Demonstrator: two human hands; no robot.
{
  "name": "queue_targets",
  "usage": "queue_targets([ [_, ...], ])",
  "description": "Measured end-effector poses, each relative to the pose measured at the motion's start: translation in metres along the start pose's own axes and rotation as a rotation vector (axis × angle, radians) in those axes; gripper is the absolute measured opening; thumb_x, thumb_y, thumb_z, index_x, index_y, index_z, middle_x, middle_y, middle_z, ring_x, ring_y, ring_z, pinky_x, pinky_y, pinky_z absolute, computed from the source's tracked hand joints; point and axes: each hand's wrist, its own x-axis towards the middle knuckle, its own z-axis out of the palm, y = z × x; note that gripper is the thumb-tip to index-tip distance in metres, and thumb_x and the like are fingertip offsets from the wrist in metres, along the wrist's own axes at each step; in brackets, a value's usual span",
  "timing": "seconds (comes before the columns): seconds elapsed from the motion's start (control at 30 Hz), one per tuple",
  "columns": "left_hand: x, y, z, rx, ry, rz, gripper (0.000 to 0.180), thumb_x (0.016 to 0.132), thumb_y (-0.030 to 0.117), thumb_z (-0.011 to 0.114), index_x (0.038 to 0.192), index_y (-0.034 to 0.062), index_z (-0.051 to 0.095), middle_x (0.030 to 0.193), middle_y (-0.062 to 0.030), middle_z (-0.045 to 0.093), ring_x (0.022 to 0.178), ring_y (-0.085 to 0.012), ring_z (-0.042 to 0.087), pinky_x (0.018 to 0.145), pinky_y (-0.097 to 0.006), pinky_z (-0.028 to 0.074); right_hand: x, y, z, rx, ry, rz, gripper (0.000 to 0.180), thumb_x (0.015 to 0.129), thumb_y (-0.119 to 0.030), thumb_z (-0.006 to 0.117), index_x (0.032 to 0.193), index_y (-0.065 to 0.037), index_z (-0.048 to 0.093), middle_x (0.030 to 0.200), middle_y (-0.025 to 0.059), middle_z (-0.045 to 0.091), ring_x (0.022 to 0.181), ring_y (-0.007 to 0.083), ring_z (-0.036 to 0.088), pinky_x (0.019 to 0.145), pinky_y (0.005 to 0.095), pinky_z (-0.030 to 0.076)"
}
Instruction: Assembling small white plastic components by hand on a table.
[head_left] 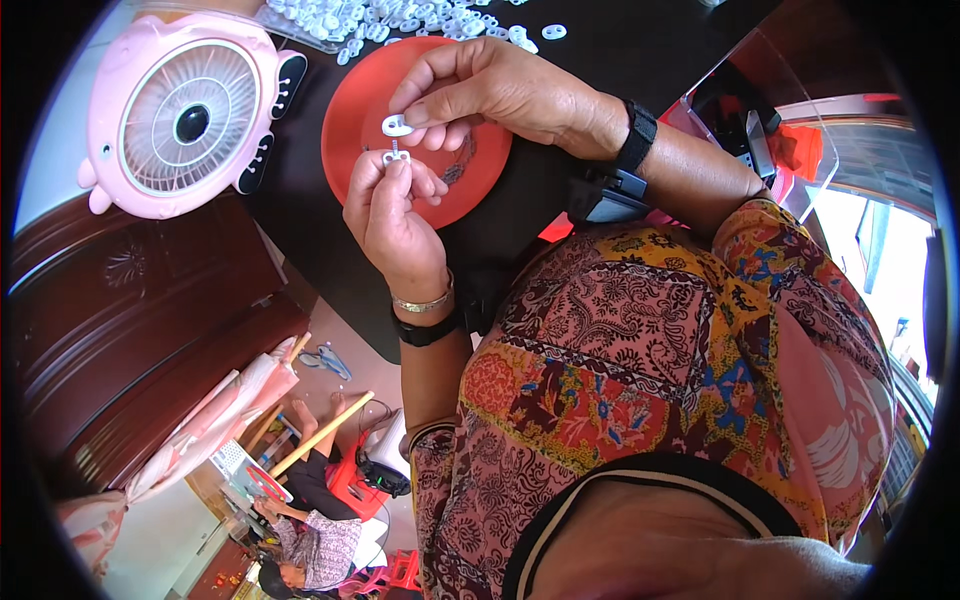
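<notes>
My left hand (392, 215) pinches a small white plastic piece with a metal pin (396, 156) between thumb and forefinger. Just above it, my right hand (490, 92) grips a second small white plastic ring piece (396, 125), held almost touching the first. Both hands hover over a round red plate (350, 120) that lies on a black table (620, 45). A pile of several white plastic pieces (400, 20) is spread on the table beyond the plate. Each wrist wears a black band.
A pink round desk fan (180, 115) stands on the table's left end. A clear plastic box (770, 110) with dark items sits at the right. Dark wooden furniture (130, 330) is at the left. Another person (315, 545) sits on the floor below, near a red stool.
</notes>
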Motion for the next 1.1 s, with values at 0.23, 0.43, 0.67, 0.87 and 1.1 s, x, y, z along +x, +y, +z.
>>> queue_targets([
  [0.23,-0.0003,0.0012,0.0035,0.055,0.022,-0.012,0.014,0.089,0.006,0.046,0.077,-0.0006,0.051,0.061,-0.0039,0.048,0.055,-0.0108,0.045,0.056,-0.024,0.039,-0.0017,0.0012,0.0013,-0.13,-0.005,-0.097,0.015,0.086,-0.01,0.066,0.099,-0.002,0.068,0.084,0.0033,0.069,0.072,0.0062,0.065,0.064,0.0169,0.053],
  [0.43,-0.0011,0.0005,0.0033,0.064,0.044,-0.018,0.015,0.088,0.008,0.049,0.075,0.0006,0.05,0.061,-0.0029,0.048,0.055,-0.0098,0.045,0.055,-0.023,0.038,-0.004,0.0044,0.0049,-0.27,0.02,-0.285,0.014,0.087,-0.009,0.065,0.099,-0.002,0.068,0.085,0.0024,0.068,0.077,0.0061,0.064,0.07,0.0195,0.053],
  [0.67,-0.0015,0.001,0.0047,0.065,0.085,-0.03,0.014,0.088,0.008,0.05,0.076,0.0004,0.051,0.061,-0.0028,0.048,0.054,-0.0097,0.045,0.054,-0.023,0.038,-0.0044,0.0019,0.0039,-0.285,0.022,-0.246,0.014,0.087,-0.008,0.065,0.099,-0.001,0.068,0.087,0.003,0.069,0.082,0.0077,0.064,0.076,0.021,0.053],
  [0.87,-0.0012,-0.0002,0.0001,0.122,0.038,-0.033,0.014,0.09,0.008,0.047,0.08,-0.0009,0.051,0.065,-0.0054,0.049,0.057,-0.013,0.048,0.054,-0.024,0.041,-0.0016,0.0061,0.0035,-0.297,0.029,-0.259,0.014,0.087,-0.008,0.066,0.099,0.0,0.068,0.088,0.0031,0.069,0.083,0.0081,0.065,0.079,0.0213,0.052],
  [1.1,-0.0018,0.0005,0.0018,0.138,0.056,-0.054,0.014,0.09,0.008,0.048,0.081,-0.0012,0.052,0.065,-0.0048,0.049,0.056,-0.012,0.048,0.054,-0.024,0.041,-0.0016,0.0063,0.0041,-0.303,0.01,-0.271,0.014,0.087,-0.008,0.065,0.098,0.0,0.068,0.089,0.0039,0.069,0.084,0.0084,0.064,0.079,0.0214,0.052],
])
